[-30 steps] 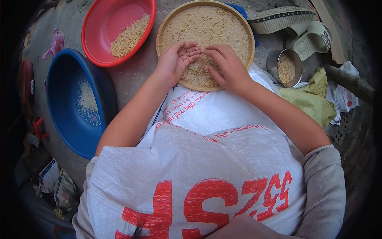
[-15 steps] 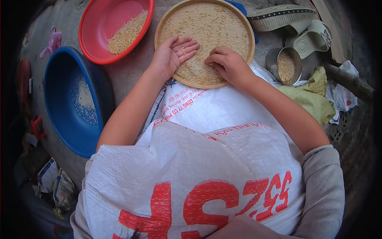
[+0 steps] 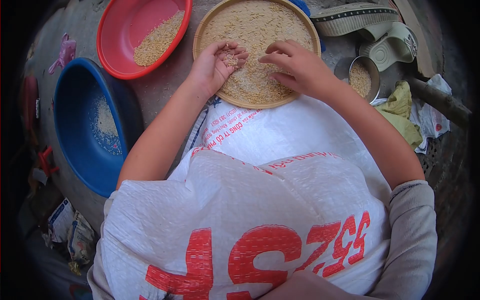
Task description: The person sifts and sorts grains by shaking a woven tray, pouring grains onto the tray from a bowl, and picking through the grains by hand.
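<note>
A round woven tray (image 3: 199, 31) holds a layer of pale grain with husked grains among it. My left hand (image 3: 218, 64) is palm up over the tray's left part, its fingers curled round a small heap of grains (image 3: 231, 60). Over the tray's right part is my right hand (image 3: 295, 67), palm down, with its fingers apart and nothing visible between them. The tray's near rim rests by a white sack with red print (image 3: 240, 200) that covers my lap.
Left of the tray are a red basin (image 3: 120, 30) with grain and a blue basin (image 3: 82, 145) with some pale grains. At the right lie a metal bowl of grain (image 3: 374, 80), a sandal (image 3: 390, 50), a yellow-green cloth (image 3: 400, 115) and a stick (image 3: 440, 102).
My right hand has opened from a pinch and moved slightly up and right. The fingers of my left hand have curled in, and more grains now show in its palm.
</note>
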Demonstrator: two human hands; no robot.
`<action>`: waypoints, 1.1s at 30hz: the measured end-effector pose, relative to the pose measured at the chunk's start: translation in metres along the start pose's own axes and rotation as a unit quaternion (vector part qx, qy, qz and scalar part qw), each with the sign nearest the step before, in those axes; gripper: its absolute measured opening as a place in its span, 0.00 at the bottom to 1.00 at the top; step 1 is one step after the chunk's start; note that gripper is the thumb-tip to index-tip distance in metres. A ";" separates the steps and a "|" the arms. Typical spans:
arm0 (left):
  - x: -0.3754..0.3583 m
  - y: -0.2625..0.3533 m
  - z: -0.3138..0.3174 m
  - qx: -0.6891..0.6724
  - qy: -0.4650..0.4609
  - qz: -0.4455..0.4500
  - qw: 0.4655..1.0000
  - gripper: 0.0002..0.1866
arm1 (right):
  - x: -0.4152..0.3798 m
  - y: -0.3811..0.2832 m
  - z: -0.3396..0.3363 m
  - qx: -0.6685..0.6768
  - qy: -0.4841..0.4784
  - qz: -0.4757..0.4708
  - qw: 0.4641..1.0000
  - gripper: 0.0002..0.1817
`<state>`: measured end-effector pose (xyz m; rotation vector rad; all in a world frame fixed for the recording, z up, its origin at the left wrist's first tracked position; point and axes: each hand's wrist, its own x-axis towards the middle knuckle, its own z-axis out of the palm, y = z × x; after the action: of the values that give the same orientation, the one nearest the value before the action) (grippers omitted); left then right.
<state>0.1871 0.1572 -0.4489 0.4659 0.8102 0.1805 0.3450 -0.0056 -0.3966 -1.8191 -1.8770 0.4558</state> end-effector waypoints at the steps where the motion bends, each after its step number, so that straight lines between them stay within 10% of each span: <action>1: -0.001 -0.001 0.001 0.007 -0.003 0.001 1.000 0.15 | -0.007 0.001 0.001 -0.009 -0.050 -0.015 0.999 0.18; 12: -0.001 -0.001 0.008 0.062 0.003 0.014 0.998 0.16 | -0.024 0.015 0.021 0.019 -0.114 -0.011 0.993 0.11; 15: -0.003 0.005 0.015 0.063 0.003 -0.011 0.998 0.17 | 0.000 0.017 0.017 0.041 0.052 0.061 0.996 0.08; 22: -0.012 0.002 0.036 0.048 -0.035 -0.025 0.998 0.20 | 0.029 -0.018 0.002 0.137 0.081 -0.033 0.987 0.12; 27: -0.004 0.002 0.023 -0.018 -0.030 -0.083 0.996 0.22 | 0.009 -0.018 -0.006 -0.146 -0.129 0.178 0.965 0.24; 33: -0.002 0.001 0.023 0.024 0.021 -0.067 0.997 0.22 | -0.006 -0.029 0.018 -0.134 -0.179 0.259 0.940 0.28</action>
<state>0.2022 0.1500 -0.4332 0.4535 0.8856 0.0466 0.3108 -0.0115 -0.3961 -2.5768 -1.7210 0.7871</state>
